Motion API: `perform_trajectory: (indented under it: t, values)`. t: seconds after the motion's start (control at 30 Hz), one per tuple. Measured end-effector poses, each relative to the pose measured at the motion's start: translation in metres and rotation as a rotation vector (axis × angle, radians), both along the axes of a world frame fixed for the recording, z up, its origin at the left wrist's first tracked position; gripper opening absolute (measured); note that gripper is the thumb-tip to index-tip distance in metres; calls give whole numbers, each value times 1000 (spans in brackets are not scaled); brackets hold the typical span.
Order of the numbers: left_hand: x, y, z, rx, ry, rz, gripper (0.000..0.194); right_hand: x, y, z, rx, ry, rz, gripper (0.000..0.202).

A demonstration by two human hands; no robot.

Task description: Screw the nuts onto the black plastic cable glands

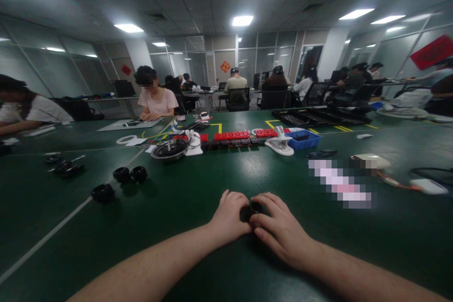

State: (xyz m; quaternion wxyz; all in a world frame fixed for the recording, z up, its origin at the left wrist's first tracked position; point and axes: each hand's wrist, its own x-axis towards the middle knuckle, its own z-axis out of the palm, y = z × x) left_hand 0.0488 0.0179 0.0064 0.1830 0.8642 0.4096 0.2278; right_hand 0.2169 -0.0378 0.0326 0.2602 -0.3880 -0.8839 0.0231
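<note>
Between my two hands, low over the green table (170,207), is a small black round part (250,211), partly covered by fingers. My left hand (231,214) is closed around its left side. From the right, my right hand (279,229) grips the same part, fingers curved over its top and side. Over to the left stand several similar black round parts, one (102,193) near a pale line on the table and two (138,174) side by side behind it.
A metal bowl (169,150), a white clip base (280,145), red socket blocks (231,136) and a blue bin (305,139) stand farther back. A white device (371,162) with wires lies right. A person in pink (157,99) sits across the table.
</note>
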Motion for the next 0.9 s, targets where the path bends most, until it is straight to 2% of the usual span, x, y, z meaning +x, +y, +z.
perform_trajectory:
  t: [0.27, 0.43, 0.9]
  values:
    - [1, 1, 1, 3, -19, 19, 24, 1, 1, -2, -22, 15, -37, 18]
    - [1, 0, 3, 8, -28, 15, 27, 1, 2, -4, 19, 5, -71, 18]
    - [0, 0, 5, 32, -2, 13, 37, 4, 8, -9, 85, -31, -264, 18]
